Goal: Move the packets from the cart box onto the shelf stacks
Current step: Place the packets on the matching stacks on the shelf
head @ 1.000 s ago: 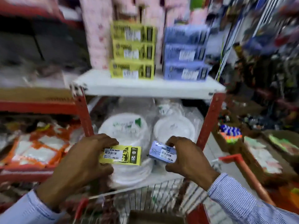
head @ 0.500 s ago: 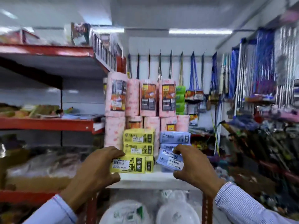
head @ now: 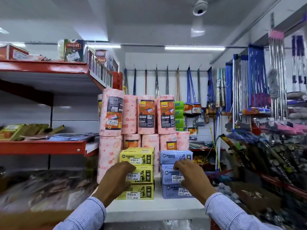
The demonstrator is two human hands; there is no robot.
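Note:
My left hand [head: 114, 180] grips a yellow Miracle packet [head: 142, 175], held against the front of the yellow packet stack [head: 137, 156] on the white shelf [head: 154, 206]. My right hand [head: 192, 176] grips a blue Miracle packet [head: 169, 175] in front of the blue packet stack [head: 176, 156] beside it. Each hand has its fingers over the top of its packet. One stacked packet shows above and one below each held packet. The cart box is out of view.
Pink Gala kitchen towel rolls [head: 146, 113] stand two high right behind the stacks. Red shelves [head: 41, 146] with goods run along the left. Mops and brooms [head: 255, 83] hang at the right, with green packets [head: 179, 113] past the rolls.
Both hands have risen from cart level, each carrying its packet, up to the shelf stacks. My view has tilted upward with them, and the plates and cart have dropped out of sight.

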